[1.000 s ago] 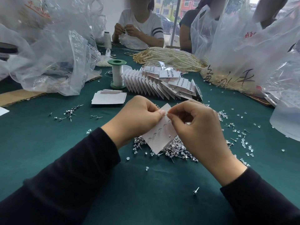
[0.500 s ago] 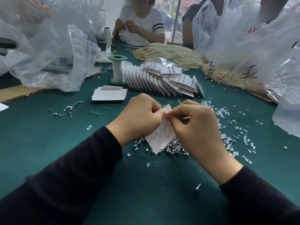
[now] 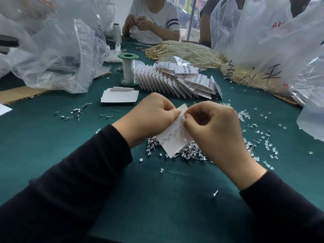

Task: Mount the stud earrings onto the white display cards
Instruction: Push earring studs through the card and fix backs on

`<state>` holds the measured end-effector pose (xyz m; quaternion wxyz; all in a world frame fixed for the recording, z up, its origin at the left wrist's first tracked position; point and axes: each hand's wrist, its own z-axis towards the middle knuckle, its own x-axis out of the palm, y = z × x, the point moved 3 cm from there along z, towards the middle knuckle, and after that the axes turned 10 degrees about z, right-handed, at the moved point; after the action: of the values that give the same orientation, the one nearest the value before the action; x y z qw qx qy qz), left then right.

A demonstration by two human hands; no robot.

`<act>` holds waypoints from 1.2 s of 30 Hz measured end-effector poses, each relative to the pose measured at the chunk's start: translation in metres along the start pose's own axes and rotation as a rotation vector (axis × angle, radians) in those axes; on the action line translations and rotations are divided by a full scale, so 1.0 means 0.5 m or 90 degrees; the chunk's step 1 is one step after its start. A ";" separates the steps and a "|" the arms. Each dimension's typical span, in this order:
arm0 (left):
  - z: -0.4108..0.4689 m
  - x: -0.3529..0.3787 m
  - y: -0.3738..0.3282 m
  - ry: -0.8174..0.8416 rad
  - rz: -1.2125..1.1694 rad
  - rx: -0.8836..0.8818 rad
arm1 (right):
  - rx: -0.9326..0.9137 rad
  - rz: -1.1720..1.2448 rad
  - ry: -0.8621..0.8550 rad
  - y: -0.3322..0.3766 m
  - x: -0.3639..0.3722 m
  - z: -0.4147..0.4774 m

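Our left hand [image 3: 149, 118] pinches the white card [image 3: 175, 135] tilted above the near stud pile [image 3: 191, 153] so studs stay within reach, while right hand [image 3: 215, 130] fingertips close on a stud [image 3: 182, 116] at the card's far edge.

hands [image 3: 182, 127] lifted slightly — card [image 3: 175, 135] steeper

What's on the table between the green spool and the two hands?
In the head view, a flat stack of blank white cards lies between the green spool and the hands.
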<state>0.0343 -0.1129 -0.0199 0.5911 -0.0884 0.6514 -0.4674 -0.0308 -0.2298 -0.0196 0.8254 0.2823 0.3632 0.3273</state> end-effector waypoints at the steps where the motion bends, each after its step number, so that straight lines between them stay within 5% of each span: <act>1: 0.001 0.001 0.001 0.001 -0.008 -0.001 | 0.000 0.004 0.001 0.000 0.001 -0.001; 9: 0.006 -0.008 0.005 0.025 -0.066 0.028 | -0.028 0.029 -0.003 0.002 0.006 -0.002; 13: 0.024 -0.044 0.028 0.026 -0.126 -0.053 | -0.060 0.065 -0.048 0.007 0.005 -0.007; 17: 0.029 -0.121 0.096 -0.164 0.186 -0.139 | -0.081 0.075 -0.112 0.011 -0.012 0.000; 23: 0.014 -0.109 0.121 0.051 0.242 -0.283 | -0.056 0.116 -0.105 0.013 -0.017 0.004; 30: 0.011 -0.108 0.114 0.067 0.170 -0.252 | 0.043 0.187 -0.081 0.000 -0.018 0.008; 36: 0.004 -0.100 0.087 0.076 0.319 -0.182 | 0.060 0.199 -0.066 0.002 -0.016 0.008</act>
<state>0.0696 -0.0568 -0.0164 0.6304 0.0203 0.7458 -0.2144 -0.0321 -0.2360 -0.0135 0.7678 0.3902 0.2869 0.4195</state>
